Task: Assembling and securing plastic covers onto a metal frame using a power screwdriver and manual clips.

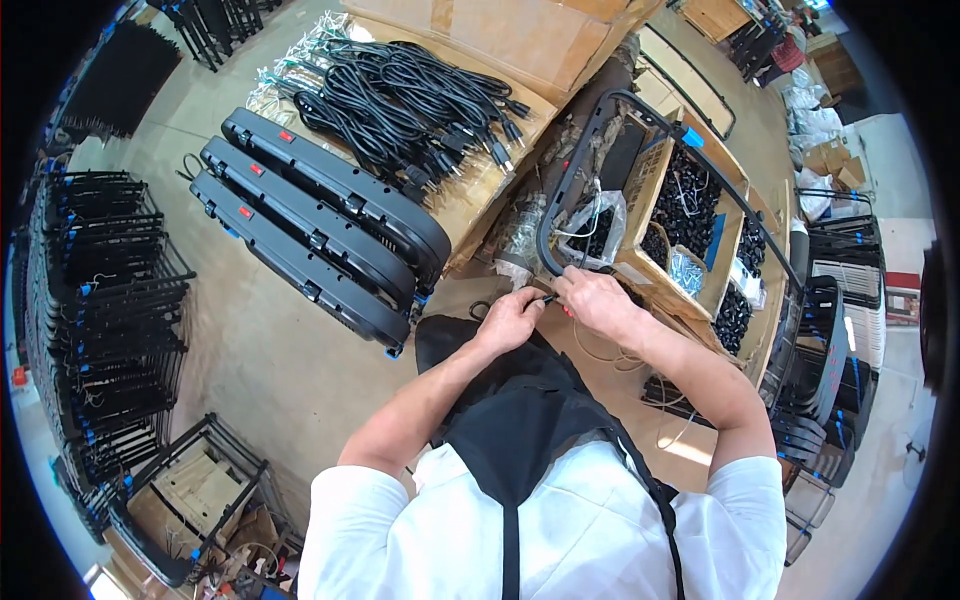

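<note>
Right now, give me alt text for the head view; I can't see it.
The left hand and right hand meet at a small dark piece beside a bent black frame. To the left, looped black power cords lie on cardboard near three black casings; to the right, a partitioned box holds many small parts.

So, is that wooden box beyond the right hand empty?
No. The wooden box, beyond the right hand, holds heaps of small black parts and silvery pieces. Its top is open, showing them.
</note>
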A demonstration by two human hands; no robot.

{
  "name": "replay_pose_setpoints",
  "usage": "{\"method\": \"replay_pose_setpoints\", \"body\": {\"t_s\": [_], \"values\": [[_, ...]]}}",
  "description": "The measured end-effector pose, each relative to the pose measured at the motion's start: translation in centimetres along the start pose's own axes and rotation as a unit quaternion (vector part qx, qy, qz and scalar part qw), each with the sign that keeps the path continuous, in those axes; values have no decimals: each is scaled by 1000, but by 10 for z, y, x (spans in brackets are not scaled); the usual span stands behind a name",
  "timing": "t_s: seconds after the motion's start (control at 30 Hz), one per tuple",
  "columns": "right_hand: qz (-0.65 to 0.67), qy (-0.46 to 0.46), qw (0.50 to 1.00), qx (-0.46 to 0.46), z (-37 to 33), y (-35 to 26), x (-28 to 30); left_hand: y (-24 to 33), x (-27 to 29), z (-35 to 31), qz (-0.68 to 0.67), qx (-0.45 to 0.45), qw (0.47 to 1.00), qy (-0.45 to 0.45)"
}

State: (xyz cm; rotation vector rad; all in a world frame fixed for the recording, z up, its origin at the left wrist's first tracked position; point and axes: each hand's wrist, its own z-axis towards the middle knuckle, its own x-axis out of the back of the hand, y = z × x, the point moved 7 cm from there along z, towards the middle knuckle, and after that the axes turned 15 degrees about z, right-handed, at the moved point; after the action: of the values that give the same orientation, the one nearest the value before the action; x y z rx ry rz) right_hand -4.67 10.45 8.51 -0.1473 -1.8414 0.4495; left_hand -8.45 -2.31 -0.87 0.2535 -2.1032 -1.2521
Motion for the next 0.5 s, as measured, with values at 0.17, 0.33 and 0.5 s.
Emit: {"method": "replay_pose_setpoints", "body": {"t_s": [0.17,0.33,0.5], "values": [[198,39,979,2,-2,9,7,-17,-15,6,-78,19,996,-49],[214,91,967,103,-1,5,6,-6,-4,4,-73,52,994,-57],[184,76,972,126,3,-3,6,-8,-3,1,-79,61,994,-54]]}}
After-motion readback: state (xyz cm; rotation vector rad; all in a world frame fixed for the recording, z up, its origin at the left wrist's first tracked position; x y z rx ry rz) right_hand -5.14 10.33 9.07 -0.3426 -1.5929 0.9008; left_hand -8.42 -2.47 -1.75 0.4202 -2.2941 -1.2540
